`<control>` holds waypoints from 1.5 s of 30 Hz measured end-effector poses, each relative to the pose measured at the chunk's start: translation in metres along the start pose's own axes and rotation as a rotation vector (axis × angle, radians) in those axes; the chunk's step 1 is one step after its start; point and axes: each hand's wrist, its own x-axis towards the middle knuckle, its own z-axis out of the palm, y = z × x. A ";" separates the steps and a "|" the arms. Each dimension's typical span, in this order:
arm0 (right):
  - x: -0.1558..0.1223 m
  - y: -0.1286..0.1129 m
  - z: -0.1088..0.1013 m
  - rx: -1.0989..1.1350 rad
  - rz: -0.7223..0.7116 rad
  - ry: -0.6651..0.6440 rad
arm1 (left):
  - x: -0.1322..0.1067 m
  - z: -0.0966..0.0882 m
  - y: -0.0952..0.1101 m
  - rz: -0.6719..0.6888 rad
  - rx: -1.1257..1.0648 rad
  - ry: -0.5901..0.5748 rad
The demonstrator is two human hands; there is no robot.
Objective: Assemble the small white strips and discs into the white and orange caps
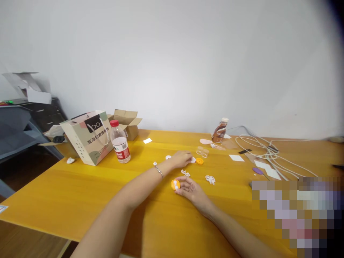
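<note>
My right hand (191, 191) pinches a small round orange cup (172, 185) by its edge; white pieces lie inside it. My left hand (182, 159), with a bracelet on its wrist, reaches across the table, its fingertips closed on a white disc (193, 160). Just right of that disc lies an orange round piece (199, 161). White cut-out plastic parts (185, 173) sit between my hands, and another openwork white part (210, 179) lies further right. Two small white pieces, one a knob (155, 163) and one a disc (168, 157), rest near my left wrist. Clear rings (201, 152) lie behind.
On the left of the table (67, 200) stand a paper bag (94, 139), a red-capped water bottle (120, 143) and an open cardboard box (130, 123). A brown drink bottle (220, 130) stands at the back, near tangled white cables (268, 150). A purple disc (257, 171) lies right.
</note>
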 end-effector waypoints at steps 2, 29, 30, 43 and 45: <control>0.000 0.000 0.000 -0.005 -0.002 -0.001 | -0.007 -0.004 0.001 -0.032 -0.033 0.042; 0.005 0.004 0.004 -0.087 -0.140 0.175 | -0.145 -0.030 0.050 -0.347 -0.427 0.177; 0.005 0.005 0.004 -0.088 -0.144 0.171 | -0.145 -0.029 0.052 -0.348 -0.387 0.191; 0.004 0.015 0.003 -0.209 -0.218 0.137 | -0.144 -0.026 0.071 -0.313 -0.078 0.106; 0.002 0.015 0.004 -0.242 -0.235 0.140 | -0.144 -0.025 0.071 -0.319 -0.062 0.112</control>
